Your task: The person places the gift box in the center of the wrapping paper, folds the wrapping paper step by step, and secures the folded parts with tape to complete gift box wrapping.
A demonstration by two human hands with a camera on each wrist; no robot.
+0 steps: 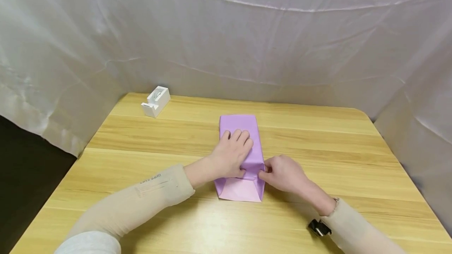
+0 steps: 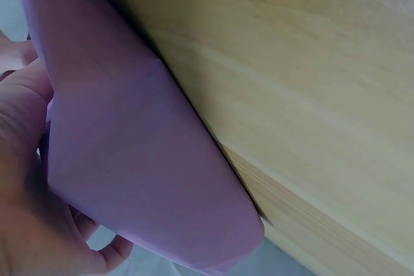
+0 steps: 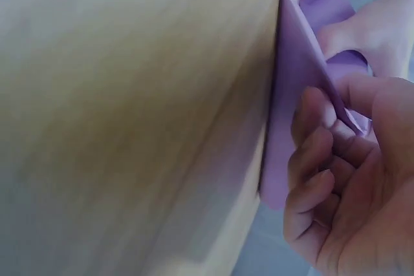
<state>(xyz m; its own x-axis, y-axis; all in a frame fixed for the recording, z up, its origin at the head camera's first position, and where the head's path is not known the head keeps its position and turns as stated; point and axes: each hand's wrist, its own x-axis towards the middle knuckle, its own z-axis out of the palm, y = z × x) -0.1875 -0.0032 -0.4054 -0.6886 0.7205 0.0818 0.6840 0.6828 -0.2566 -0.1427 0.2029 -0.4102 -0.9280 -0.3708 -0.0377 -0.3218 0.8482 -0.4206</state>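
Observation:
A box-shaped package in purple wrapping paper [image 1: 240, 124] lies lengthwise on the table. Its near end has an unfolded paper flap [image 1: 241, 190] showing a paler pink inner side, with folded-in slanting sides. My left hand [image 1: 231, 152] rests on top of the package, fingers spread and bent at the knuckles, thumb down at the near top edge. On the right near corner, my right hand [image 1: 284, 173] pinches the wrapping paper between thumb and forefinger. The right wrist view shows its other fingers curled along the outside of the purple side fold [image 3: 294, 95].
A white tape dispenser [image 1: 157, 101] stands near the table's back left corner. Grey curtains [image 1: 265, 46] hang behind and along the sides of the wooden table [image 1: 335, 148]. A small black device [image 1: 319, 227] sits at the right wrist.

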